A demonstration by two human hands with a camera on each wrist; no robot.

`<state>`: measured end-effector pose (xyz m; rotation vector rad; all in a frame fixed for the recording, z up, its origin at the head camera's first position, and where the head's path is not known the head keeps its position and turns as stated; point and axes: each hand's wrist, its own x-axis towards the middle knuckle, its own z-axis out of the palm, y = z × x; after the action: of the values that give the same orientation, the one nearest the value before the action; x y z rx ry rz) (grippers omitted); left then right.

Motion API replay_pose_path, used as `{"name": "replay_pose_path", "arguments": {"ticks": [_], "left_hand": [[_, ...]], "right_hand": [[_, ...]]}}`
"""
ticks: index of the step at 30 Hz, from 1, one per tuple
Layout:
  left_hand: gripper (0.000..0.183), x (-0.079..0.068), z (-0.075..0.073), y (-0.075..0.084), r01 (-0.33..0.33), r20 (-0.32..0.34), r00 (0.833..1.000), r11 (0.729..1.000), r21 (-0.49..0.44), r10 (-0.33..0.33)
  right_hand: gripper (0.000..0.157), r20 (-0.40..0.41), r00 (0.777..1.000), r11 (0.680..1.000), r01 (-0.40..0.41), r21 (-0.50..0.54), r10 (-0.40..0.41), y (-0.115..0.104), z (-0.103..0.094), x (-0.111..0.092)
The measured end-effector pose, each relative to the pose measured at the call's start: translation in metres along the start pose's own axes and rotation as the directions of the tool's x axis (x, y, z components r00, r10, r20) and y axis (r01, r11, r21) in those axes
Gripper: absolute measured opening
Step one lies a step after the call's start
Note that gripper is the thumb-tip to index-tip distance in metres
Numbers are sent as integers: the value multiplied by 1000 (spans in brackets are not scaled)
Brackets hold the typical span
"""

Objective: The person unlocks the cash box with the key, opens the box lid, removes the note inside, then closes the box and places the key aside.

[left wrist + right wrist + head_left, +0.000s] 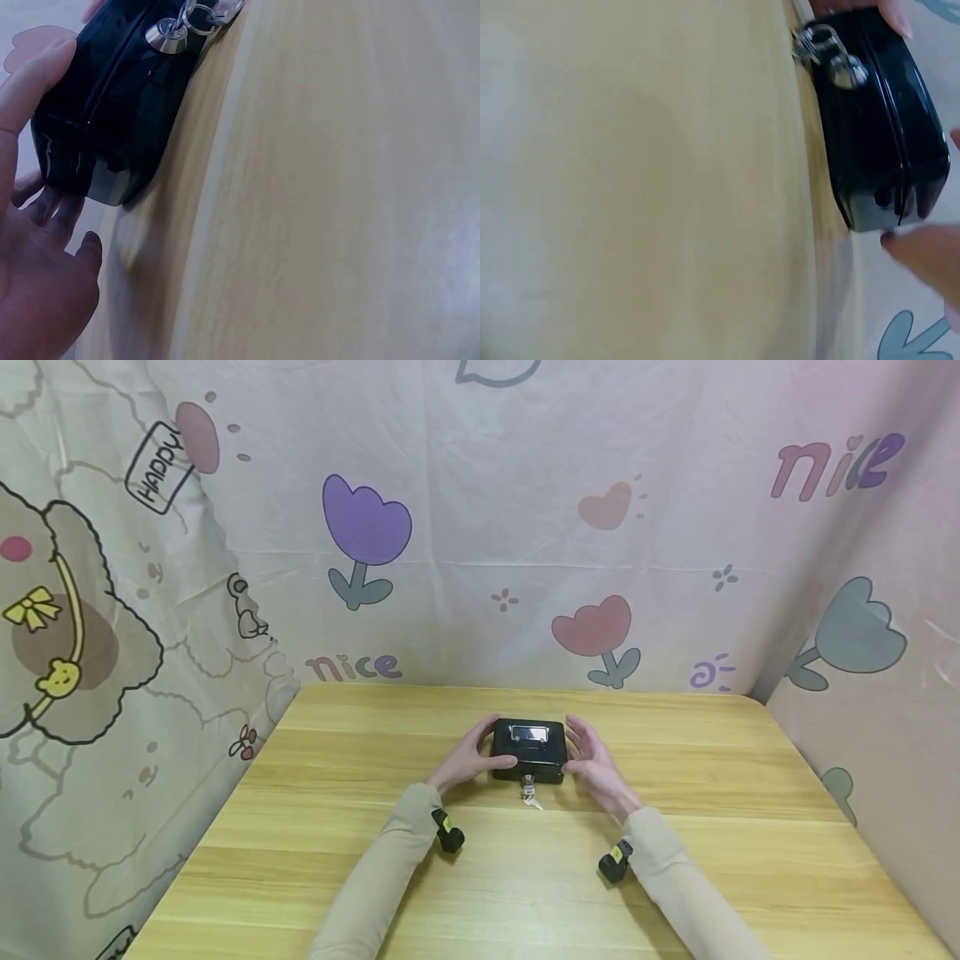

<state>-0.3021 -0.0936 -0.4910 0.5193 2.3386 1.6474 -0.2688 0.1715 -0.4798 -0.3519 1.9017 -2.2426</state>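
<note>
A small black cash box (528,750) with a metal handle on its lid lies on the wooden table. From the lock (166,36) in its front hangs a ring of keys (532,797). The left hand (468,758) holds the box at its left end, thumb laid over the lid's front edge and fingers along the side. At the right end is the right hand (596,764), its fingers loosely bent and spread. Its thumb tip is right at the box's end in the right wrist view, where much of that hand lies out of frame.
The table (315,827) has a light wood grain. A printed cloth (480,485) with flowers and words hangs behind it and along both sides. Each wrist carries a small black camera, one on the left (448,833) and one on the right (616,862).
</note>
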Motion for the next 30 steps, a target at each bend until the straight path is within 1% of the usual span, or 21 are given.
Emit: {"name": "replay_pose_path", "arguments": {"ticks": [2, 4, 8, 11, 17, 21, 26, 30], "left_hand": [[106, -1, 0, 0, -4, -4, 1000, 1000, -5, 4], [105, -2, 1, 0, -1, -9, 1000, 1000, -10, 1], [105, -3, 1, 0, 8, -21, 1000, 1000, -14, -9], [106, -3, 1, -1, 3, -15, 1000, 1000, -16, -3], [115, -3, -2, -2, -40, 51, 998, 997, -69, 44], [115, -2, -5, -4, -71, 84, 993, 993, -94, 79], [113, -2, -6, -6, -96, 79, 991, 989, -113, 105], [112, -4, -7, -6, -83, 54, 994, 989, -123, 90]], "right_hand": [[100, 67, 998, 1000, 2, 11, -2, 1, -3, 2], [102, 112, 994, 1000, -2, 5, 1, 1, -6, 4], [104, 172, 985, 1000, -20, -10, 21, 3, -11, 6], [106, 203, 978, 999, -32, -21, 35, 4, -13, 8], [109, 220, 974, 998, -55, -26, 60, 4, -16, 9], [110, 209, 975, 998, -68, -19, 70, 4, -16, 10], [110, 201, 976, 997, -80, -8, 80, 5, -17, 11], [108, 205, 975, 996, -88, 3, 86, 5, -18, 11]]}}
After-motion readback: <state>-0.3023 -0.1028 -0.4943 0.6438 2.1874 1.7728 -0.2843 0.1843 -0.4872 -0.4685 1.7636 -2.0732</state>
